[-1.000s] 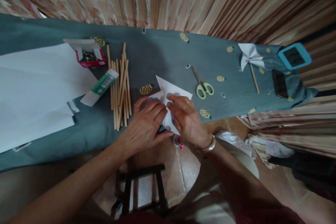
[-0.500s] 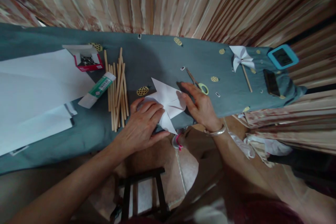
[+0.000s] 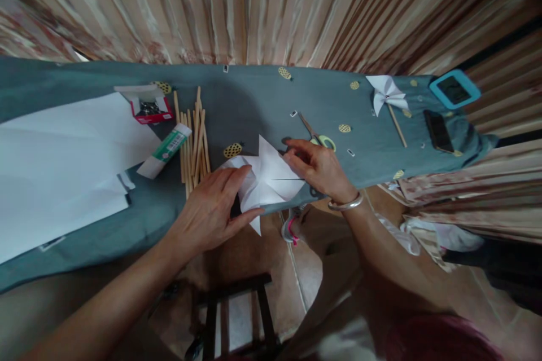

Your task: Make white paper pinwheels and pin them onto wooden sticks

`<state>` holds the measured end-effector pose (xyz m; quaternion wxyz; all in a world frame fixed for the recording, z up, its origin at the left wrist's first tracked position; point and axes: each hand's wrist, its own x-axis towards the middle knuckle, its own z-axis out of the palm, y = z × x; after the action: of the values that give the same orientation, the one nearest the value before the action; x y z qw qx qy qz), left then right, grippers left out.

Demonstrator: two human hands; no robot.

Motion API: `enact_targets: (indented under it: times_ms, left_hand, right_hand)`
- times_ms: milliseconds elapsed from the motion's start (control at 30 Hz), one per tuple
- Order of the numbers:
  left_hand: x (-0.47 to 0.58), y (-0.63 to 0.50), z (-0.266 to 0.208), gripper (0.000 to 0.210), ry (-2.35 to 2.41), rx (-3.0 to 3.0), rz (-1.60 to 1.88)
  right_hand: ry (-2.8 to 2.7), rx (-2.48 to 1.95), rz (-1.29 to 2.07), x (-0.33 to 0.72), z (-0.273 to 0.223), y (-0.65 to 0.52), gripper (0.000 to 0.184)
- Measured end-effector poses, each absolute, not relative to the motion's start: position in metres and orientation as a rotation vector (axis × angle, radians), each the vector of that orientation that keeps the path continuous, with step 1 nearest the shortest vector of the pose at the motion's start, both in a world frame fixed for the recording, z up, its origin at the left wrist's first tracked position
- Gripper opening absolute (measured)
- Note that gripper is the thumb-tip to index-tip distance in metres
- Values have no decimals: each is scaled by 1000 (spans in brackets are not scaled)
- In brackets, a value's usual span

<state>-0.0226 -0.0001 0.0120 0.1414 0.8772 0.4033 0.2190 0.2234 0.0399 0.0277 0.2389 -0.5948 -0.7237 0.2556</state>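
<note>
A white paper pinwheel (image 3: 271,180), cut and partly folded with pointed corners, lies at the table's near edge between my hands. My left hand (image 3: 214,208) holds its left side, fingers over the paper and thumb reaching below. At its right blade, the bent fingers of my right hand (image 3: 315,166) pinch the paper's edge; the fingertips are partly hidden. Scissors (image 3: 326,141) with pale green handles lie just beyond my right hand. Farther right rests a pinwheel (image 3: 388,93) on a wooden stick (image 3: 397,126).
Wooden sticks (image 3: 199,141), a green-and-white glue box (image 3: 165,151) and an open red box (image 3: 151,110) of small metal pieces lie left, beside white paper sheets (image 3: 76,152). A phone (image 3: 438,131) and blue-framed device (image 3: 455,89) lie right. A dark stool (image 3: 235,287) stands below.
The paper pinwheel has turned clockwise between my hands. My left hand has drawn back to the left, and my right fingers have curled in onto the paper's right edge.
</note>
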Motion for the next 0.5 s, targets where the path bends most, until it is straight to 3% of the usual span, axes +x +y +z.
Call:
enact_targets:
  times_ms: [267,500]
  left_hand:
    - [-21,2,13,62,1152,2165,763]
    - [-18,6,11,71,1157,1872,902]
  right_hand:
    - [-1522,-1471,1253,224,15,34,47]
    - [-1066,-1509,1142,226,2,20,41]
